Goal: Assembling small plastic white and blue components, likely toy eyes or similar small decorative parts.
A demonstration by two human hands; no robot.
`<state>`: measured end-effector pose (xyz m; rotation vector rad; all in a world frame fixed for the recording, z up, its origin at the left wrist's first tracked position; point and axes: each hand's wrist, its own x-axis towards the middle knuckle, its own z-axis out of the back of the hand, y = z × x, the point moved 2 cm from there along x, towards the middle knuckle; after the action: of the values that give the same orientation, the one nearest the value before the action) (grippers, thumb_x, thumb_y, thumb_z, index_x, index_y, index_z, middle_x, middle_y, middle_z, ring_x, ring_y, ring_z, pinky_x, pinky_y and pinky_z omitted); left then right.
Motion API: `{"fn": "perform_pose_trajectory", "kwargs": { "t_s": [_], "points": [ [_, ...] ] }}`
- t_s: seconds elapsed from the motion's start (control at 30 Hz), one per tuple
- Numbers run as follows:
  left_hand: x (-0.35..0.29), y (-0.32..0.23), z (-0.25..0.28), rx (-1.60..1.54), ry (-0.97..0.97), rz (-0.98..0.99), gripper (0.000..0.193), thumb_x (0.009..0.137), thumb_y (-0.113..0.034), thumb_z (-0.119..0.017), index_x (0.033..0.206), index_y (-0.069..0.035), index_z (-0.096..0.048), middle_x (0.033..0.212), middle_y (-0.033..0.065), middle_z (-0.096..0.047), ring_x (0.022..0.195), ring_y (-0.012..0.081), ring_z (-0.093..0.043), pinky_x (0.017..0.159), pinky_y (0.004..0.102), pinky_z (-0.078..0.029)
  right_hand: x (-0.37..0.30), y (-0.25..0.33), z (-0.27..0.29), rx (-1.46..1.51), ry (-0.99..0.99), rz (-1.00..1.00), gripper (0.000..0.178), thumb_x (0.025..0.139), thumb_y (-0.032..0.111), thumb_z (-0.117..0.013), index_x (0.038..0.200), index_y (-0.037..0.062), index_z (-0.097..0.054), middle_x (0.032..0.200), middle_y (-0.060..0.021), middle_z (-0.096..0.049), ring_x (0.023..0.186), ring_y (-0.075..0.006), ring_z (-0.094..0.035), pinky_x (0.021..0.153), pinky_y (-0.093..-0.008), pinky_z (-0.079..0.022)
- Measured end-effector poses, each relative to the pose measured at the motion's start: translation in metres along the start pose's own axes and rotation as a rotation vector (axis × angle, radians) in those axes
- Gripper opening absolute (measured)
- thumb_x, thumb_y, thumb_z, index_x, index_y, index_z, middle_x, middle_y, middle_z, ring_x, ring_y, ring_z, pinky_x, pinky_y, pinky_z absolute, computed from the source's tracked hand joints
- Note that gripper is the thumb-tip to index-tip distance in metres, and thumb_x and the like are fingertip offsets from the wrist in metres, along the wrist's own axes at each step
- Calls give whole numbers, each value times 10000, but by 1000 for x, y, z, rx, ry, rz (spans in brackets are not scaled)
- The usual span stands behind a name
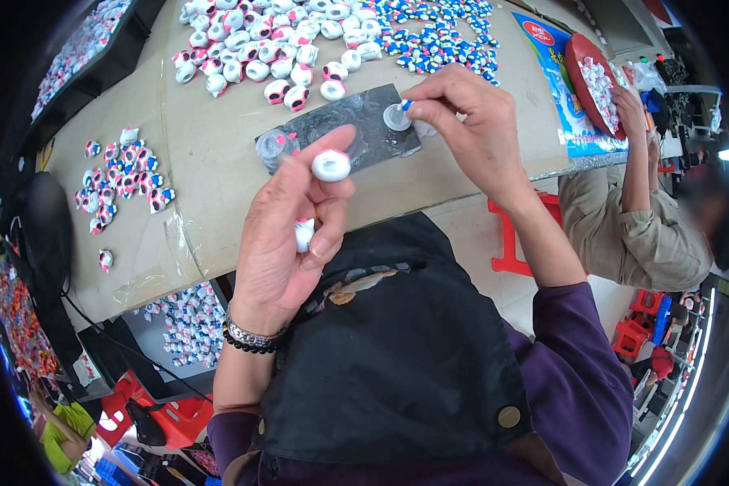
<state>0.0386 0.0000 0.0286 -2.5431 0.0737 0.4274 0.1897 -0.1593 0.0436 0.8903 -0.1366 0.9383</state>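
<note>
My left hand (271, 231) holds a small white and pink hollow figurine head (330, 167) between thumb and forefinger, its round opening facing up. A second white figurine piece (304, 235) is tucked under the curled lower fingers. My right hand (474, 121) pinches a tiny blue and white piece (407, 105) at the fingertips. That piece is at the rim of a small round translucent dish (395, 119), and I cannot tell if they touch. The dish rests on a dark, smeared slab (364, 121). Another clear round dish (274, 146), with pink bits by it, sits at the slab's left end.
Many white heads (259, 49) and blue pieces (441, 40) lie at the table's far side. Assembled figurines (125, 174) lie at left. A bin (190, 324) of pieces stands below the table edge. At right, another person's hand (630, 109) reaches to a red tray (579, 69).
</note>
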Motion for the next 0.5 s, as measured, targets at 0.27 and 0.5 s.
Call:
{"fn": "perform_pose_trajectory", "kwargs": {
  "t_s": [0.27,0.5],
  "points": [
    [6,2,1,-15,14,-10,398,981,-271,-535,1292,-24,-501,992,78,-669,518,40,-416,394,168,-269,-7,10,-4,547,-102,-382,92,888,45,-639,952,-15,-668,803,-45,-640,630,-78,-551,521,-209,-427],
    [13,11,-9,13,31,-111,344,942,-197,-607,1230,-38,-505,892,24,-605,572,48,-461,391,164,-272,-18,48,-21,1018,-171,-402,72,892,14,-618,939,-38,-632,867,-87,-616,605,-95,-544,467,-224,-425]
  ]
}}
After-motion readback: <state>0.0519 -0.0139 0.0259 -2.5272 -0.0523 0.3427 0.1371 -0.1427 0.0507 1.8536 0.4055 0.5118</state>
